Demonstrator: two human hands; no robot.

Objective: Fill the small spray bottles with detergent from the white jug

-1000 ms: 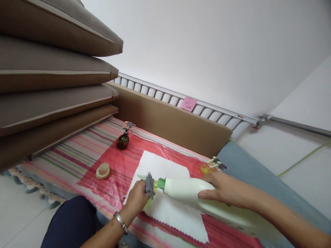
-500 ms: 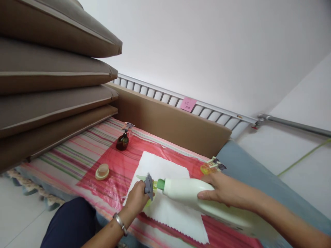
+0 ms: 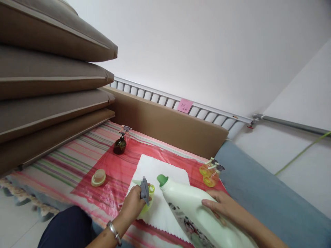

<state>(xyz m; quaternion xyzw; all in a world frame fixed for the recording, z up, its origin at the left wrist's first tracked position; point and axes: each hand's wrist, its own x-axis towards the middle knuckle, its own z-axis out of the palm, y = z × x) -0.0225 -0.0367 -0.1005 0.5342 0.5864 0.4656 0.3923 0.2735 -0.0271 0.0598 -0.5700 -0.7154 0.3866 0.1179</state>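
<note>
My right hand (image 3: 222,206) lies on the side of a large white bottle (image 3: 191,213) with a green spout, tilted with the spout up and to the left, fingers wrapped over it. My left hand (image 3: 133,205) is closed round a small yellow-green spray bottle (image 3: 148,199), pinching its grey sprayer head beside the open neck. Both bottles are over a white cloth (image 3: 157,172) spread on a red plastic sheet. The big bottle's spout is a little right of and above the small bottle's neck, apart from it.
A dark brown spray bottle (image 3: 119,144) stands at the back left. A round cream lid (image 3: 98,177) lies on the striped cover. Two orange spray bottles (image 3: 210,172) lie at the right. Stacked brown cushions (image 3: 51,86) rise on the left; a brown board (image 3: 168,127) runs behind.
The large white bottle has swung from lying level with its spout at the small bottle's neck to tilted spout-up, drawn back to the right. My left hand kept its hold.
</note>
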